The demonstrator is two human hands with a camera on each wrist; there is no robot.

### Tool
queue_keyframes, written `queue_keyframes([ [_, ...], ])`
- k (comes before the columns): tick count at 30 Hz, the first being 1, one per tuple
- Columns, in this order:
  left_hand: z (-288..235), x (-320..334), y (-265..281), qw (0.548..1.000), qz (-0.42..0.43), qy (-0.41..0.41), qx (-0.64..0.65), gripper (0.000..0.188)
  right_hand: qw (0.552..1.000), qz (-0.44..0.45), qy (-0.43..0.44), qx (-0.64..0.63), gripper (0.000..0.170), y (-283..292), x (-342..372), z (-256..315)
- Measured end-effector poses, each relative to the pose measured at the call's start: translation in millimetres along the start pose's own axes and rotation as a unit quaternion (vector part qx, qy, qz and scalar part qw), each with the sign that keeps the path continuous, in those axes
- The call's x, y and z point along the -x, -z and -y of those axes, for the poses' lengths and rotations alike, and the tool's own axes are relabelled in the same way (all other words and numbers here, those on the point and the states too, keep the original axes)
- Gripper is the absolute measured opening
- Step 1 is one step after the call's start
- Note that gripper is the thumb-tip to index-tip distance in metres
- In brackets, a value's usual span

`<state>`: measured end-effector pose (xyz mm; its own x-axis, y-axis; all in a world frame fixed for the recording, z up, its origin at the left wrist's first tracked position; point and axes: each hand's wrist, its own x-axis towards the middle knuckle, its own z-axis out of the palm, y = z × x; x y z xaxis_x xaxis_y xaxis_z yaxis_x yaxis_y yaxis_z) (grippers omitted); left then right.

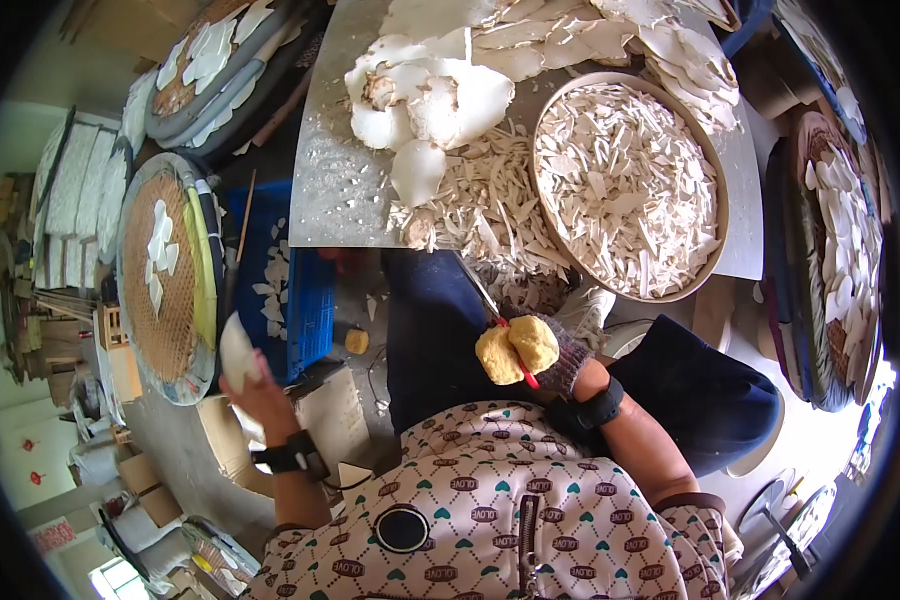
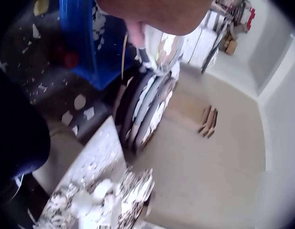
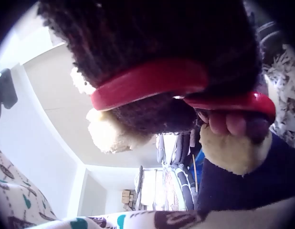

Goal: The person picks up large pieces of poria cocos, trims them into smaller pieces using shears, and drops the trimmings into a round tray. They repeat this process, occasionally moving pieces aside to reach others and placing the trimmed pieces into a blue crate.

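In the head view my left hand (image 1: 260, 398) is out to the left, pinching a thin white slice (image 1: 236, 352) beside the round woven tray (image 1: 148, 240). The left wrist view shows little of that hand beyond a blurred finger and palm edge. My right hand (image 1: 568, 362), in a dark knitted glove with bare fingertips, grips scissors (image 1: 482, 288) before my lap, blades toward the table. Their red handles (image 3: 152, 86) have lumps of yellow foam (image 1: 532, 343) on them. In the right wrist view the fingers (image 3: 236, 123) curl through a handle loop.
A metal table (image 1: 345, 190) ahead bears large white slices (image 1: 460, 100), a heap of trimmings (image 1: 480, 195) and a round basin (image 1: 725, 205) full of cut strips. A blue crate (image 1: 315, 310) with slices stands left, near a cardboard box (image 1: 335, 420). More loaded trays (image 1: 830, 270) lean at right.
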<state>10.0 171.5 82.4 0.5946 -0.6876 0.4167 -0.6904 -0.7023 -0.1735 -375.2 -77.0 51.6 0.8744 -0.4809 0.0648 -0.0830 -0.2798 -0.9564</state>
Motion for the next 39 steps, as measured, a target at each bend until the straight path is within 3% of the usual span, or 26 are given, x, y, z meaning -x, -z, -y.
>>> queue_keyframes([
  [1,20,2,-3,0.993,-0.007,0.079,0.089,0.024,0.998,0.007,0.028,0.058,0.029,-4,2,-6],
  [2,27,-2,-1,0.977,-0.032,0.117,0.177,0.024,1.000,-0.020,-0.013,0.000,0.032,-1,0,10],
  [5,-38,-47,20,0.906,-0.052,0.072,0.414,0.024,0.998,-0.050,0.028,-0.003,0.034,-5,-2,15],
  [6,-80,-70,32,0.794,0.002,0.111,0.598,0.024,0.997,-0.029,-0.036,-0.063,0.037,-6,-5,19],
  [7,-121,-92,44,0.643,0.035,0.172,0.745,0.025,0.999,-0.029,-0.022,-0.030,0.038,-3,-7,25],
  [9,-177,-118,37,0.652,0.163,0.134,0.728,0.024,0.999,-0.033,0.002,0.037,0.040,7,-9,42],
  [11,-233,-139,23,0.684,0.162,0.005,0.711,0.027,0.999,-0.030,-0.010,0.011,0.042,8,-9,48],
  [13,-273,-155,10,0.840,0.150,-0.108,0.511,0.044,0.999,-0.033,0.008,0.017,0.042,10,-8,51],
  [15,-300,-158,16,0.931,0.131,-0.149,0.306,0.061,0.992,-0.024,-0.027,-0.122,0.045,8,-3,41],
  [16,-303,-160,5,0.918,0.183,-0.164,0.311,0.065,0.991,-0.049,-0.014,-0.126,0.046,4,-1,35],
  [19,-305,-161,7,0.927,0.173,-0.174,0.283,0.048,0.992,-0.067,-0.044,-0.100,0.043,12,-4,44],
  [20,-301,-161,8,0.927,0.126,-0.177,0.306,0.037,0.985,-0.084,-0.051,-0.143,0.041,9,-3,39],
  [23,-279,-172,-2,0.918,0.197,-0.078,0.334,0.024,0.985,-0.139,-0.007,-0.106,0.040,8,-1,33],
  [24,-270,-174,-23,0.857,0.189,-0.049,0.477,0.023,0.982,-0.105,-0.060,-0.143,0.050,12,1,35],
  [25,-267,-175,-23,0.775,0.175,-0.016,0.607,0.023,0.977,-0.134,-0.055,-0.158,0.043,4,0,21],
  [26,-265,-167,-20,0.647,0.226,0.056,0.726,0.025,0.897,-0.122,-0.050,-0.422,0.036,-7,-3,-4],
  [27,-270,-158,5,0.526,0.272,0.146,0.793,0.027,0.858,-0.119,-0.045,-0.498,0.029,-8,-7,0],
  [28,-272,-155,23,0.435,0.336,0.124,0.826,0.030,0.812,-0.117,-0.041,-0.570,0.023,-9,-12,5],
  [29,-277,-148,36,0.360,0.359,0.143,0.849,0.033,0.869,-0.128,-0.036,-0.477,0.019,3,-20,28],
  [30,-284,-142,43,0.331,0.362,0.147,0.859,0.033,0.895,-0.140,0.039,-0.421,0.023,-2,-20,20],
  [31,-292,-135,48,0.330,0.344,0.140,0.868,0.035,0.738,-0.102,0.037,-0.666,0.026,-8,-28,13],
  [33,-305,-121,56,0.337,0.327,0.129,0.873,0.039,0.759,-0.130,-0.004,-0.638,0.028,-3,-30,17],
  [34,-311,-115,60,0.337,0.311,0.153,0.875,0.042,0.862,-0.190,-0.042,-0.467,0.028,0,-29,24],
  [37,-324,-96,70,0.417,0.273,0.119,0.859,0.046,0.954,-0.210,-0.030,-0.212,0.026,9,-31,36],
  [38,-327,-92,75,0.432,0.260,0.104,0.857,0.049,0.956,-0.209,-0.020,-0.203,0.024,9,-31,39],
  [39,-328,-88,71,0.457,0.243,0.088,0.851,0.050,0.921,-0.198,-0.015,-0.336,0.024,7,-30,31],
])
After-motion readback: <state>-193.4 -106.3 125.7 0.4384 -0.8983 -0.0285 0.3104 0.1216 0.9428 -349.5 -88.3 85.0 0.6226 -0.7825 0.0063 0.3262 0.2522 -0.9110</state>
